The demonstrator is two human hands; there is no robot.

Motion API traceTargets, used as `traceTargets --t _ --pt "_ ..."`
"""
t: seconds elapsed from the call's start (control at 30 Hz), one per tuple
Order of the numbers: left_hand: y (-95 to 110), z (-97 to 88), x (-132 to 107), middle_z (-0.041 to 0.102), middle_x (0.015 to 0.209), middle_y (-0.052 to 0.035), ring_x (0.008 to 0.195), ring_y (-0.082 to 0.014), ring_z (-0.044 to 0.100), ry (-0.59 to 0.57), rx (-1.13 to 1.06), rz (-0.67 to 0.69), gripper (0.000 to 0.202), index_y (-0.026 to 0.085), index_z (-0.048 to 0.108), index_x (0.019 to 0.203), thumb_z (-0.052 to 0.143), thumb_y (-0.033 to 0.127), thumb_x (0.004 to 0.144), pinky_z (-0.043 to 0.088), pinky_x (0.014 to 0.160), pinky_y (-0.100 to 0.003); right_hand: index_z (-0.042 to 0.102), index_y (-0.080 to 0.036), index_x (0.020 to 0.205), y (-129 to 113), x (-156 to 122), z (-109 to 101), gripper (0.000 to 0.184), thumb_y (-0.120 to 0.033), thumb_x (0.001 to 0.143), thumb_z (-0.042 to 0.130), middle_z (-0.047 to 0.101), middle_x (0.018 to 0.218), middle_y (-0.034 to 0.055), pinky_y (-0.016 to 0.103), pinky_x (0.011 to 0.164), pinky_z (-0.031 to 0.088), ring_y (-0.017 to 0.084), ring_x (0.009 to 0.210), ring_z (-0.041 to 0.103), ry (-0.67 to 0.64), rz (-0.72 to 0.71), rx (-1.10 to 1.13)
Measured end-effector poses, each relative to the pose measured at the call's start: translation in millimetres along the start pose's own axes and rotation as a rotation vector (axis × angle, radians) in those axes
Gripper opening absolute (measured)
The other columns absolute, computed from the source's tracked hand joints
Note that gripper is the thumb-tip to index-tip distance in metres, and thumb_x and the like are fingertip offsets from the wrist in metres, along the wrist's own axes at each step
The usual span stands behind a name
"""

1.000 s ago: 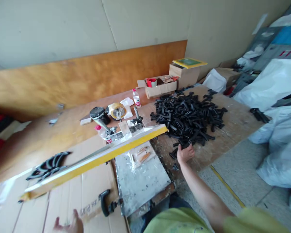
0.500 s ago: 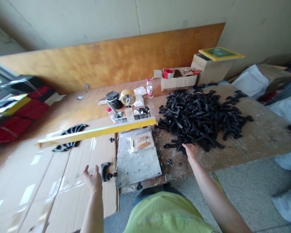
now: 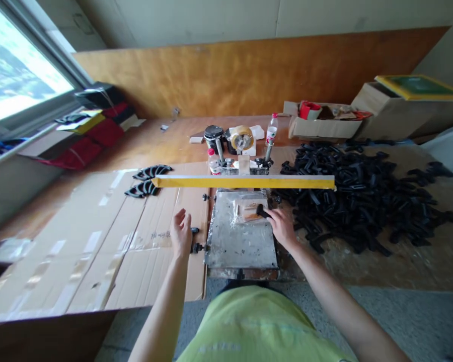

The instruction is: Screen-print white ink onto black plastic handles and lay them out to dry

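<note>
At the near edge of the worktop [image 3: 419, 261], the person's two bare hands reach forward from a yellow-green shirt. The left hand [image 3: 181, 232] hovers with fingers spread apart, holding nothing, just beside a black clamp knob [image 3: 195, 240] on the left side of a grey metal plate [image 3: 241, 241]. The right hand [image 3: 282, 227] has its grip closed on a small black plastic piece [image 3: 263, 211], held over the plate's far right part; the piece's long axis runs roughly left to right, its free end pointing left. Most of the piece is hidden by the fingers. Just beyond, a raised yellow-framed screen [image 3: 245, 181] lies crosswise, seen edge-on. To the right spreads a heap of black pieces [image 3: 362, 196]. Flattened cardboard [image 3: 98, 251] covers the left side. Further back stand a tape roll [image 3: 242, 138], a bottle [image 3: 272, 129] and cardboard boxes [image 3: 385, 115] against a plywood board [image 3: 249, 70]. A window [image 3: 18, 70] lights the far left corner.
</note>
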State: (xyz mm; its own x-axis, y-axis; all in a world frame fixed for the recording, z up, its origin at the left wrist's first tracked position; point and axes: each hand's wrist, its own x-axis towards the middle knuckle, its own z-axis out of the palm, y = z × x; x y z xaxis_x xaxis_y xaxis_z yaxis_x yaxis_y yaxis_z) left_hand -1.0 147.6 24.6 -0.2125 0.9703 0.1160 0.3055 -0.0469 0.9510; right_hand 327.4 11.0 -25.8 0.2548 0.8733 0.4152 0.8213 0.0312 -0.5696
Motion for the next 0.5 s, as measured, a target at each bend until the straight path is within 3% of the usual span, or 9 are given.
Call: traceTargets --t 0.1,0.2,0.3,0.4,0.5 --pt "46 17.2 10 0.065 0.087 -0.0036 0.086 -0.0147 0.063 -0.091 -0.203 0.052 0.043 0.018 0.058 0.116 0.061 0.045 0.082 0.050 0.085 -0.031 0.068 -0.024 0.113 -30 38 22 0.029 -0.018 0.092 0.048 0.064 0.096 0.0075 0.036 0.087 0.044 0.022 0.095 0.056 -0.195 -0.227 -0.116" --pt "92 29.1 20 0.056 0.065 0.0032 0.061 -0.0093 0.055 -0.159 -0.390 0.102 0.040 0.017 0.061 0.108 0.057 0.048 0.084 0.050 0.068 -0.024 0.068 -0.023 0.113 -41 55 36 0.028 -0.017 0.091 0.051 0.064 0.098 0.0082 0.036 0.087 0.044 0.023 0.098 0.054 -0.296 -0.282 -0.182" --pt "124 35.8 24 0.053 0.058 0.0038 0.053 -0.0086 0.050 -0.295 -0.493 0.106 0.040 0.015 0.062 0.102 0.050 0.050 0.087 0.048 0.060 -0.022 0.066 -0.022 0.117 -44 53 40 0.031 -0.016 0.090 0.052 0.064 0.107 0.0099 0.038 0.091 0.043 0.024 0.105 0.053 -0.335 -0.279 -0.196" --pt "135 35.0 20 0.058 0.062 0.0008 0.059 -0.0120 0.055 -0.373 -0.493 0.091 0.043 0.014 0.064 0.105 0.049 0.050 0.086 0.049 0.059 -0.024 0.062 -0.024 0.125 -38 45 29 0.038 -0.021 0.088 0.057 0.059 0.126 0.0106 0.041 0.100 0.040 0.025 0.117 0.050 -0.325 -0.217 -0.117" --pt "124 21.1 9 0.067 0.080 -0.0042 0.076 -0.0170 0.063 -0.383 -0.440 0.087 0.049 0.015 0.065 0.108 0.054 0.055 0.082 0.051 0.068 -0.028 0.065 -0.023 0.119 -15 48 -4 0.034 -0.027 0.086 0.058 0.064 0.118 0.0084 0.042 0.099 0.042 0.026 0.112 0.055 -0.216 0.081 -0.009"
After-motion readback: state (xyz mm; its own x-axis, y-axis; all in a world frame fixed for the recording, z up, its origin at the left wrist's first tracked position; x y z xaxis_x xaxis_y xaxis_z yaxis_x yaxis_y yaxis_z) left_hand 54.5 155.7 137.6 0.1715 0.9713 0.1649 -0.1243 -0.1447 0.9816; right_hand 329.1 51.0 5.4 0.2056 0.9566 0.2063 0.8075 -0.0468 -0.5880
